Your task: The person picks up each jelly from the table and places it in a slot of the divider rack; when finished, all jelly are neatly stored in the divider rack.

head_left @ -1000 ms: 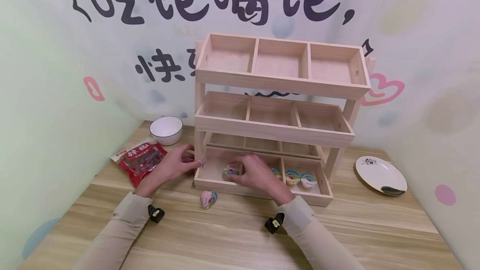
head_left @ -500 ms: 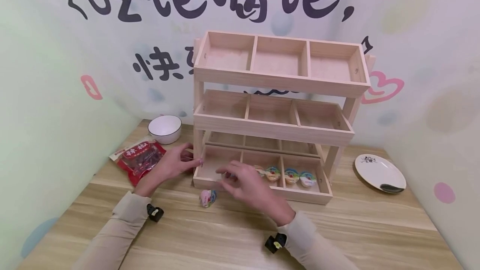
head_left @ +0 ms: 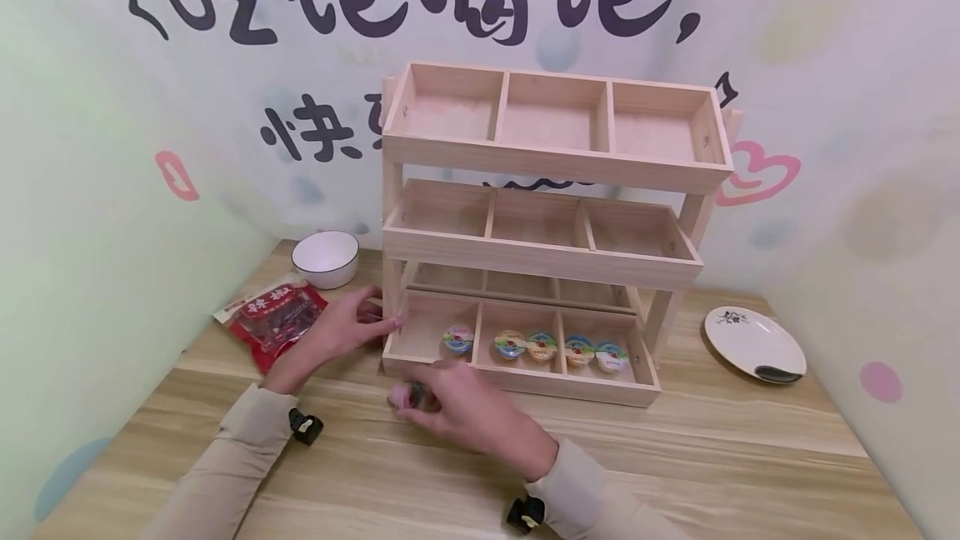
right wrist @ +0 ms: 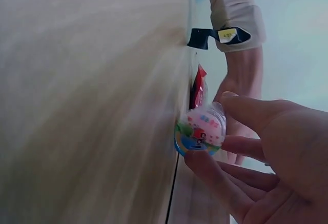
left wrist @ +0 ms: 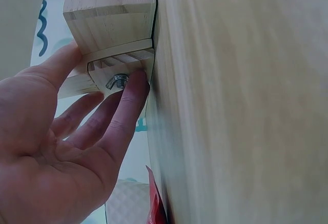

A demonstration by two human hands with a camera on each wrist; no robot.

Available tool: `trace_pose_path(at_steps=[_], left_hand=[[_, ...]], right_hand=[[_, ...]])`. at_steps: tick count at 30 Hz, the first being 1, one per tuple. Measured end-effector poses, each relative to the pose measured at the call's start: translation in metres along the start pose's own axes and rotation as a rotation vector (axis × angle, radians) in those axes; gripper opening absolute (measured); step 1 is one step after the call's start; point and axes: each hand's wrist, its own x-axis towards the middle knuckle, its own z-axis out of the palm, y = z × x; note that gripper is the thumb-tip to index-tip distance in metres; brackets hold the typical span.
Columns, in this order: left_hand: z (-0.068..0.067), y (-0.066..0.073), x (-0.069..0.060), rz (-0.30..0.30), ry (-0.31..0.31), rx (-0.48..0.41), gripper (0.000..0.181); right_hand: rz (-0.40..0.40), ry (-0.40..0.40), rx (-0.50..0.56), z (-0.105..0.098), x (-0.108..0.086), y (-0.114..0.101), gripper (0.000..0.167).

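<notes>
My right hand (head_left: 468, 411) is at the table in front of the wooden rack (head_left: 525, 386). Between its thumb and fingers it pinches a small jelly cup (right wrist: 201, 130) with a pink, green and blue printed lid. At the rack's lower left corner, my left hand (head_left: 348, 327) grips the end of the bottom tier. In the left wrist view its thumb and fingers lie about the wood beside a metal wing nut (left wrist: 119, 81). One jelly cup (head_left: 458, 340) sits in the bottom tier's left compartment. Two more, including this jelly cup (head_left: 510, 345), are in the middle, and two in the right.
A red packet (head_left: 277, 319) of dried chillies lies left of the rack, near my left forearm. Behind it stands a white bowl (head_left: 326, 258). On the right side of the table is a white plate (head_left: 753, 344). Two upper tiers (head_left: 540, 261) overhang the bottom one.
My right hand has let go of a jelly cup in the left compartment, moved out to the table, and taken hold of the cup there. My left hand stays at the rack's corner.
</notes>
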Motion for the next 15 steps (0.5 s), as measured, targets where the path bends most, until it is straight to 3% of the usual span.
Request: trace_pose_path(at_steps=[8, 15], left_hand=[[-0.0009, -0.0005, -0.0012, 0.007, 0.003, -0.02, 0.059], [0.0002, -0.0017, -0.0007, -0.001, 0.002, -0.006, 0.063]], right_hand=[[-0.015, -0.006, 0.017, 0.0074, 0.0056, -0.0054, 0.016], [-0.007, -0.067, 0.041, 0.0055, 0.0024, -0.0013, 0.032]])
